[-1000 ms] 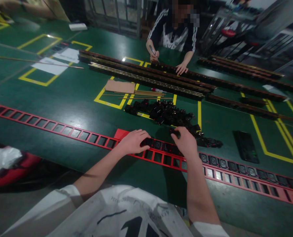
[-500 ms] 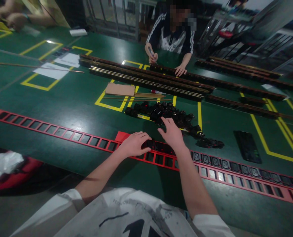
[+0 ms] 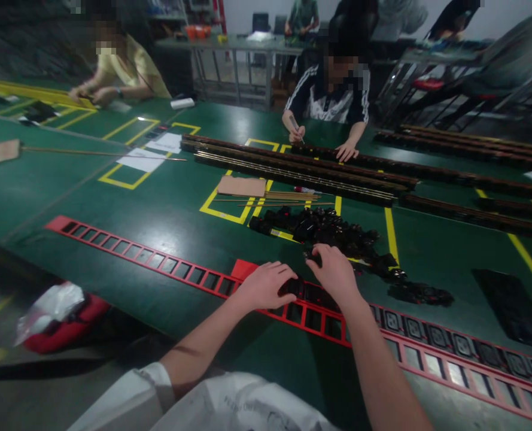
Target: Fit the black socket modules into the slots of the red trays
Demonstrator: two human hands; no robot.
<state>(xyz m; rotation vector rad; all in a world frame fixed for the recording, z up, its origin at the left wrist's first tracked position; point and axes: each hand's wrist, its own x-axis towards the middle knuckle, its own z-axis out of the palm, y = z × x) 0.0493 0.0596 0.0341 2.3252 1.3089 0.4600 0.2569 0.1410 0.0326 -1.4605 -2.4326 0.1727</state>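
Note:
My left hand [image 3: 266,286] curls its fingers round a black socket [image 3: 298,287] at the upper red strip, thumb on the near side. My right hand [image 3: 336,274] pinches a small dark piece, apparently another black socket [image 3: 309,254], just in front of the pile of black sockets [image 3: 333,230]. Under both hands lies a long red frame strip [image 3: 194,276] with a row of rectangular openings. Alongside it to the right, a second row [image 3: 413,326] is filled with black sockets. My right forearm hides part of both rows.
Long dark rails [image 3: 292,173] lie across the table beyond the pile, near a cardboard piece [image 3: 241,186] and thin rods [image 3: 292,196]. A black phone-like slab [image 3: 512,305] lies at right. A co-worker [image 3: 333,102] holds a pen opposite; another person [image 3: 122,72] sits far left.
My right hand has drawn back from the pile toward the strip with a small dark piece in its fingers. My left hand stays at the strip. The head view has tilted up and turned left.

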